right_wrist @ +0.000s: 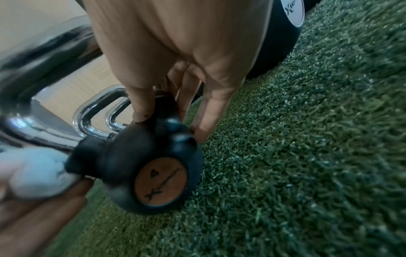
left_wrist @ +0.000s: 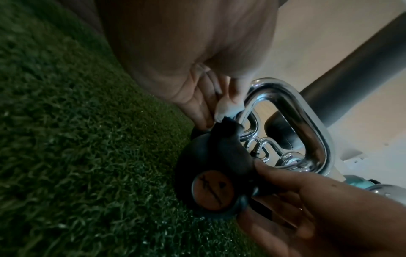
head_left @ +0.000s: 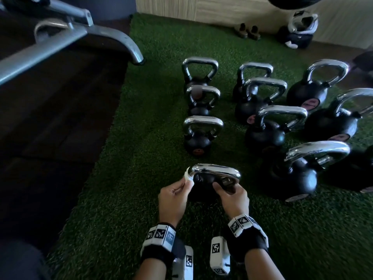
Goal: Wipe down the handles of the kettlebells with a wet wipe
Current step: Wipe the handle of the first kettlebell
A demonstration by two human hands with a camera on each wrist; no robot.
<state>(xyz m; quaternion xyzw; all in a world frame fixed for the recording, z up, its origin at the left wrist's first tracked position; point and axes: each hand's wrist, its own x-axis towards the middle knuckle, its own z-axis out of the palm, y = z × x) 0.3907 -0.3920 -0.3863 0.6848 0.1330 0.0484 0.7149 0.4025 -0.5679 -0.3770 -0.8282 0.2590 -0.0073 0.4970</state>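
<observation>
While both hands work at the near edge, green turf [head_left: 141,199] covers the floor and carries everything else. Grey metal machine frame [head_left: 66,37] sits on dark flooring far left, off the turf. Other kettlebells [head_left: 290,174] stand upright in rough rows ahead and to the right, chrome handles up, well apart from the hands, likely lined up to be done one after another. Whether any are already wiped I cannot tell. A helmet [head_left: 302,23] and a pair of shoes [head_left: 247,31] lie by the far wall.

Closest item is the small kettlebell [head_left: 203,188], black body with an orange-brown disc [right_wrist: 160,180] facing the wrist cameras. It sits on the turf right in front of the person, its chrome handle [head_left: 216,171] upward in head view. Right hand [head_left: 232,196] holds the body and right handle base, fingers curled round it, probably to keep the light bell from rocking while it is rubbed. Left hand [head_left: 173,199] pinches a white wet wipe [head_left: 188,175] between thumb and fingertips, narrow grip, pressing it on the handle's left bend just above the black body. Wipe looks bunched, so only part touches the chrome.

Judgement: wiping this handle is under way at the left leg; top bar and right leg may still need passes. Right hand covers the right base, so it would have to shift for that side.
</observation>
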